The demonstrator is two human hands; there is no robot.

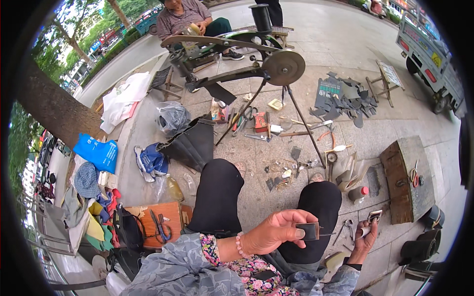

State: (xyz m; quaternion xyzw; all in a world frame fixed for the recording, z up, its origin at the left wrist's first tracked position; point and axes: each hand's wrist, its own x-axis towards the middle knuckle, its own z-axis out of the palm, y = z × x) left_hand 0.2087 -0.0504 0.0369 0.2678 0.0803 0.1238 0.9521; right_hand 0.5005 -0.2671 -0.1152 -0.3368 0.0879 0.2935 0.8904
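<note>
My left hand (286,231), a beaded bracelet at its wrist, is in front of my right knee. Its thumb and fingers pinch a small dark square piece (309,231), with a thin dark point jutting from its right side. Off to the right, my right hand (364,240) is raised beside the knee, its fingers closed. Between their tips is a small pale and dark object (374,215), too small to name. Pliers-like metal tools (348,228) lie on the pavement between the right hand and my knee.
A hand-cranked sewing machine (284,67) stands on thin legs ahead. Hand tools and scraps (286,172) litter the pavement. To the right are a wooden box (406,180) with scissors (415,173) on it and a red-capped bottle (358,195). Another person (185,19) sits beyond the machine.
</note>
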